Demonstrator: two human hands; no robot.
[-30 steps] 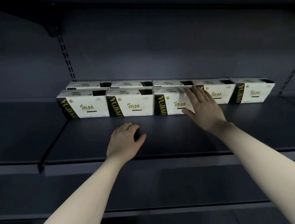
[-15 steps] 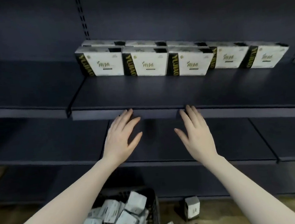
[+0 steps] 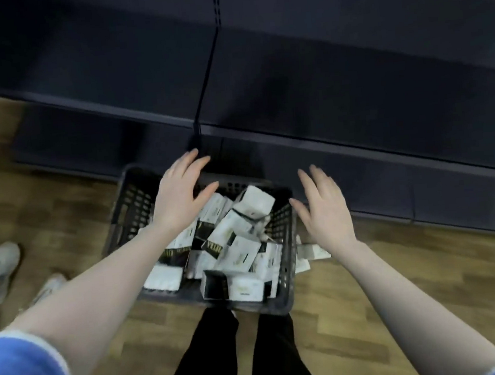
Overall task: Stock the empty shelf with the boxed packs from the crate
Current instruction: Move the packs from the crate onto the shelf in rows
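Wood floor (image 3: pixel 62 209), dark shelving (image 3: pixel 322 97) at 12 | crate (image 3: pixel 288 291) of packs (image 3: pixel 233 242) below | left hand (image 3: pixel 178 196) nearer, packs at 5; right hand (image 3: pixel 326 213) outside rim, packs at 9 | both spread, empty.

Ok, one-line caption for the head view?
Both open hands, left and right, reach toward the crate of boxed packs.

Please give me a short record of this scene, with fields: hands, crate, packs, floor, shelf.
left hand: open, above crate, holds nothing
right hand: open, above crate's right edge, holds nothing
crate: dark, on floor before the shelf
packs: white boxes, jumbled in crate; some on floor at its right
floor: wood pattern
shelf: dark, no packs in view
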